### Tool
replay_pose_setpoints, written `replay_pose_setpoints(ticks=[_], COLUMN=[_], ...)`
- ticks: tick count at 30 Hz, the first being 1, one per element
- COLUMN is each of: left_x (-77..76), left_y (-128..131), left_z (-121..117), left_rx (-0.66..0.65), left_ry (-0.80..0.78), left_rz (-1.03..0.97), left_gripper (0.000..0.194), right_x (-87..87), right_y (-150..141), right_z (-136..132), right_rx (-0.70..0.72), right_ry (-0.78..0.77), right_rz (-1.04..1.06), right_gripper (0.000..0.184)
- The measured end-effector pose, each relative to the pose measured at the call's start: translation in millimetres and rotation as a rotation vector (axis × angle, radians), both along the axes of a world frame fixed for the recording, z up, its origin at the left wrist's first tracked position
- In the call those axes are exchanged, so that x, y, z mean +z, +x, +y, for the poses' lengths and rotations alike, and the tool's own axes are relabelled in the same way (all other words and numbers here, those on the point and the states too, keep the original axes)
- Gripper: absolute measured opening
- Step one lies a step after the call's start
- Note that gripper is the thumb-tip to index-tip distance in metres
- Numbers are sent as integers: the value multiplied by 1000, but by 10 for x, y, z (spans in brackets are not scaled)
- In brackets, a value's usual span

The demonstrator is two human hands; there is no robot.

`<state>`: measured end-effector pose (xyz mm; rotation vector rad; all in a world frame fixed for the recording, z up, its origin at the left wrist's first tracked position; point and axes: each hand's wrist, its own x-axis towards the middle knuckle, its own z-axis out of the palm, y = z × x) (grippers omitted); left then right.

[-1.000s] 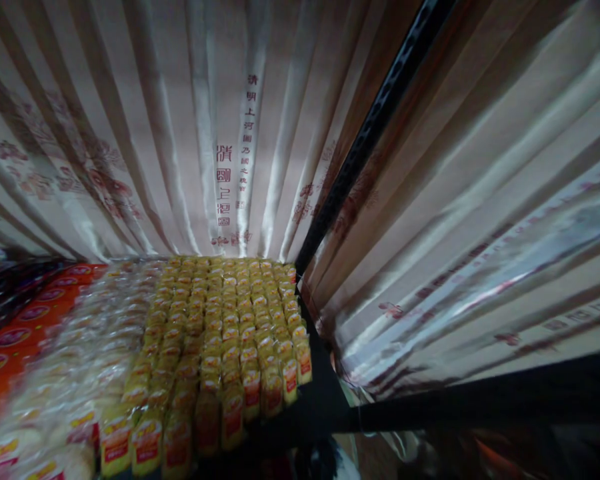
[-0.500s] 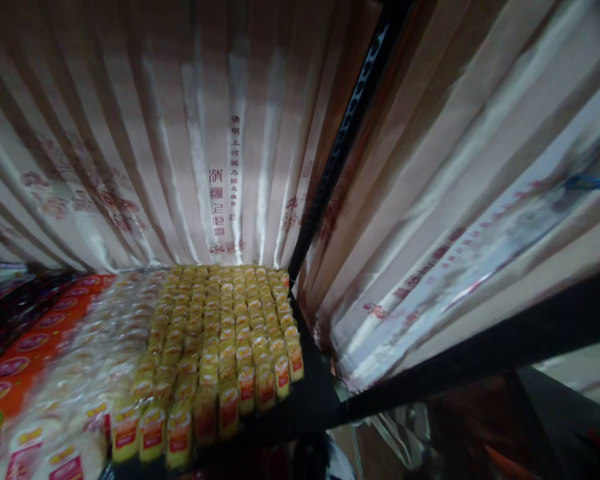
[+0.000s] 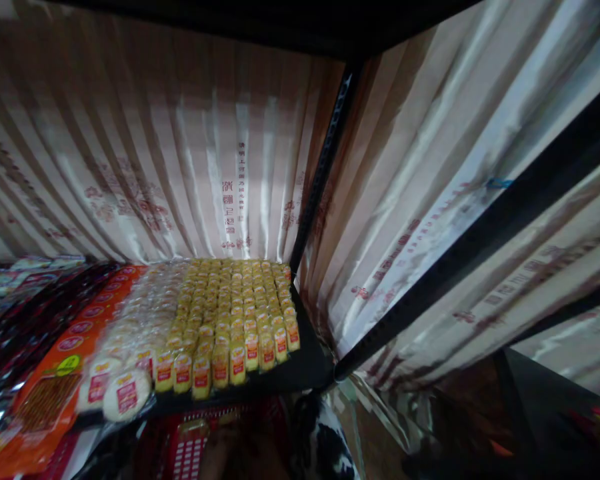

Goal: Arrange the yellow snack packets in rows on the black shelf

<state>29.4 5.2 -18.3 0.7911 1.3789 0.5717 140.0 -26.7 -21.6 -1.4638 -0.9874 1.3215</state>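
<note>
Rows of yellow wrapped cakes [image 3: 230,313] with red labels stand on the dark shelf [image 3: 310,340]. Left of them lie clear-wrapped round white cakes [image 3: 127,393], also red-labelled. Below the shelf edge is a red slatted basket [image 3: 186,457], with a yellowish packet [image 3: 194,427] at its top. A dim brownish shape over the basket may be my right hand [image 3: 243,457]; its fingers and anything in them are lost in shadow. A black-and-white patterned cloth [image 3: 325,433] shows to its right. My left hand does not show.
Orange snack bags [image 3: 50,393] and dark shiny packets [image 3: 40,313] cover the shelf's left part. A black upright post [image 3: 325,160] and a slanting black bar [image 3: 455,260] frame the right. Pleated printed curtains [image 3: 190,147] hang behind.
The view has shifted, so the shelf goods sit higher and smaller. The red basket, the dim shape and more of the patterned cloth now show below the shelf.
</note>
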Motion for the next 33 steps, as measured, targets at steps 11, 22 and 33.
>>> replay_pose_setpoints(ticks=[11, 22, 33], left_x=[557, 905, 891], left_y=[98, 122, 257], left_z=[-66, 13, 27], left_rx=[261, 15, 83], left_ry=[99, 184, 249], left_rz=[-307, -336, -183], left_gripper=[39, 56, 44], right_x=[326, 648, 661], right_y=[313, 497, 540], right_z=[-110, -85, -108], right_rx=[15, -119, -179], right_ry=[63, 54, 85], right_rz=[130, 277, 236], right_gripper=[49, 53, 48])
